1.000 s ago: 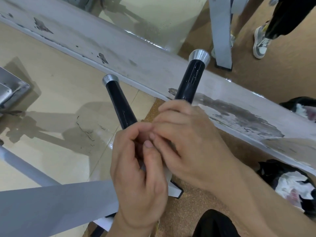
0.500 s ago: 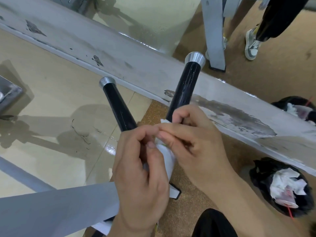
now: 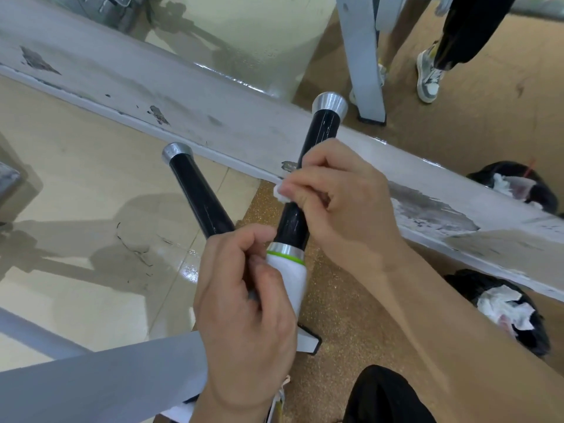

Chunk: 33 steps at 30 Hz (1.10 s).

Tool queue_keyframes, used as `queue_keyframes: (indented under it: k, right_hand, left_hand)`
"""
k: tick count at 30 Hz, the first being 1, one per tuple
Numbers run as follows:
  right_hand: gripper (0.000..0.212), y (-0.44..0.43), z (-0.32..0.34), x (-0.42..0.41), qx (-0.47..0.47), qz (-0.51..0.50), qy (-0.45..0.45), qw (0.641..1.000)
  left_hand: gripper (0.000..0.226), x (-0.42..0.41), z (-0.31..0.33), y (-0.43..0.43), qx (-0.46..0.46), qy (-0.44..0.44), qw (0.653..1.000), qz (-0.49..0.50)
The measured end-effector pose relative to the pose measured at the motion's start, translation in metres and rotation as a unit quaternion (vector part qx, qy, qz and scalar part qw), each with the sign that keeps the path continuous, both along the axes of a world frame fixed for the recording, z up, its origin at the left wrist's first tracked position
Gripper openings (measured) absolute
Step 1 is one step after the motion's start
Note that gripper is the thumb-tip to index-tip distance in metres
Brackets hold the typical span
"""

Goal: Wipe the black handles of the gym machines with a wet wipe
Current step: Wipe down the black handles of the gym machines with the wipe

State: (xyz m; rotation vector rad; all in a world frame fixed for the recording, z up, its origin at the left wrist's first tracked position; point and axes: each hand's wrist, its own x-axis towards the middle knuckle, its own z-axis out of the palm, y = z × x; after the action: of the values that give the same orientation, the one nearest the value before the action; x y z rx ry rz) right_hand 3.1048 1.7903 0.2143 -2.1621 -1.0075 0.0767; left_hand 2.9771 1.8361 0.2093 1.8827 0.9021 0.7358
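Two black handles with silver end caps stick up side by side from a white machine arm (image 3: 293, 279) that has a green ring. My right hand (image 3: 345, 206) grips the middle of the right black handle (image 3: 322, 129) with a white wet wipe (image 3: 279, 193) wrapped under its fingers; only a corner of the wipe shows. My left hand (image 3: 244, 297) is lower, its fingers curled round the base of the left black handle (image 3: 201, 203), which runs in under them.
A worn white beam (image 3: 213, 117) crosses diagonally behind the handles. A black bag of crumpled tissues (image 3: 503, 306) lies on the brown floor at right. Another person's leg and shoe (image 3: 427, 77) stand by a grey post (image 3: 363, 56). A grey frame bar (image 3: 91, 377) lies at lower left.
Both hands were pinching the wipe together. My right hand has since carried it up the right handle and closed round it, and my left hand has let go of the wipe and dropped lower.
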Motion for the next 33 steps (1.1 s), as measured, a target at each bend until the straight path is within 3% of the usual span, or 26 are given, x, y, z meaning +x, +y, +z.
queue_keyframes:
  k: [3,7,10,12,17,21,25,29,33]
  right_hand:
    - [0.011,-0.002,-0.002,-0.006,-0.008,-0.029,0.002,1.0]
    - [0.01,-0.019,0.002,-0.025,0.0,0.033,0.043,0.999]
    - [0.009,-0.005,0.0,0.005,-0.004,-0.022,0.006,1.0]
    - [0.01,-0.002,0.001,0.006,-0.003,-0.057,0.027,0.998]
    - [0.01,-0.018,0.007,-0.023,0.0,0.026,0.096,0.995]
    - [0.007,-0.001,0.005,0.01,0.031,-0.063,0.088,0.994]
    - [0.018,-0.023,0.009,-0.025,-0.008,-0.042,0.102,0.994]
    - [0.025,-0.019,0.01,-0.016,0.035,-0.095,0.223,0.97]
    - [0.02,-0.005,0.006,-0.007,0.078,-0.18,0.215,0.957]
  left_hand:
    - [0.031,-0.001,0.0,0.001,0.008,0.003,1.0,-0.011]
    - [0.027,0.0,0.001,0.004,0.025,0.035,0.998,-0.036]
    - [0.036,0.0,0.002,0.007,0.038,0.073,0.994,-0.069]
    - [0.039,0.0,0.004,0.009,0.05,0.093,0.991,-0.088]
    - [0.046,0.003,0.009,0.01,0.058,0.113,0.987,-0.096]
    - [0.06,0.005,0.014,0.013,0.068,0.176,0.971,-0.144]
    - [0.071,0.008,0.025,0.024,0.0,0.21,0.958,-0.196]
    - [0.055,0.016,0.028,0.029,0.034,0.223,0.95,-0.218]
    - [0.027,0.028,0.019,0.035,0.066,0.189,0.958,-0.206]
